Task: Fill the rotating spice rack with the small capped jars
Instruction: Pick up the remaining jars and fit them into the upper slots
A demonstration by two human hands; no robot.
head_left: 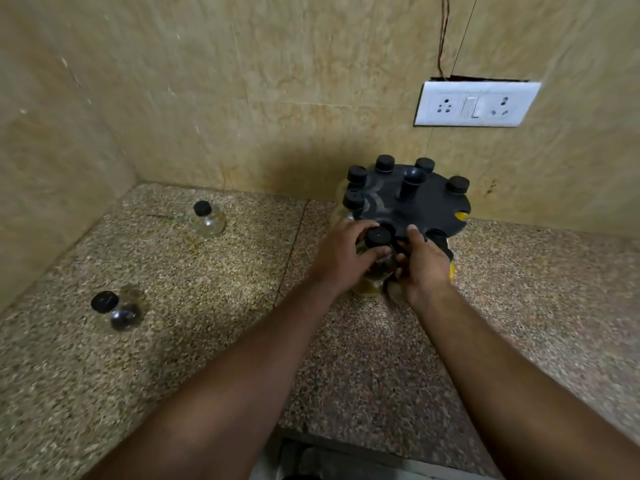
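Note:
The black rotating spice rack point(429, 202) stands on the stone counter against the back wall, with several black-capped jars point(356, 174) sitting in its rim slots. At the rack's near edge my left hand point(341, 258) grips a small clear jar with a black cap point(378, 236). My right hand point(424, 263) curls its fingers round the same jar from the right, its thumb touching the rack's rim. Two more capped jars stand loose on the counter: one point(207, 220) at the back left, one point(116, 310) nearer on the left.
The speckled stone counter point(207, 341) ends at walls behind and on the left. A white socket plate point(476, 103) is mounted on the back wall above the rack. The counter's front edge runs along the bottom of the view.

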